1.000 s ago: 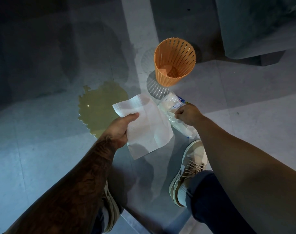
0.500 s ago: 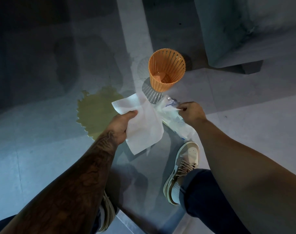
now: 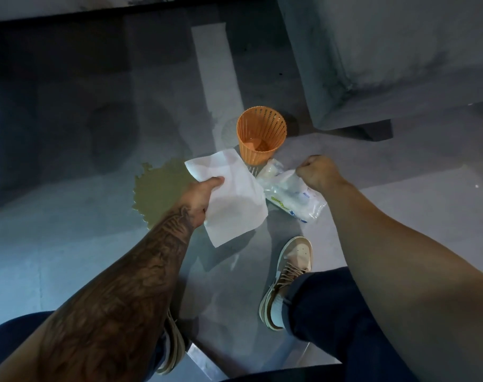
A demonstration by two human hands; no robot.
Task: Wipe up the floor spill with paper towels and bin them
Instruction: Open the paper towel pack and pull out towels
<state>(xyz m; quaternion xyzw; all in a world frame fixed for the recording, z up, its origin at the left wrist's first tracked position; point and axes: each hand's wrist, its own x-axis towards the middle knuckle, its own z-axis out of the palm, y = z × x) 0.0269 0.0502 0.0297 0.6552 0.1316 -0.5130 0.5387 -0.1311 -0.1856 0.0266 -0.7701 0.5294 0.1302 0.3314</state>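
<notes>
While the yellowish spill (image 3: 163,194) lies pooled with a ragged edge on the grey tiled floor (image 3: 69,244), a single white paper towel (image 3: 234,197) hangs in the air just to its right, its upper left corner overlapping the puddle's edge from this view. The left hand (image 3: 199,199) grips that sheet along its left side, thumb on top and fingers curled beneath, so that the sheet spreads out flat toward the right. Just beside it, the right hand (image 3: 317,172) is curled into a fist around the upper end of a pack of paper towels (image 3: 292,194), a clear plastic wrapper with blue and yellow print; whether the pack's lower end touches the floor cannot be told. Behind both, an orange slotted bin (image 3: 261,133) stands upright on the floor, near the far side of the spill and just beyond the pack. Farther back to the right sits the corner of a grey sofa (image 3: 386,64). Nearer the camera, a beige right shoe (image 3: 290,277) is planted below the pack, and a left shoe (image 3: 171,346) shows partly under the tattooed left forearm.
</notes>
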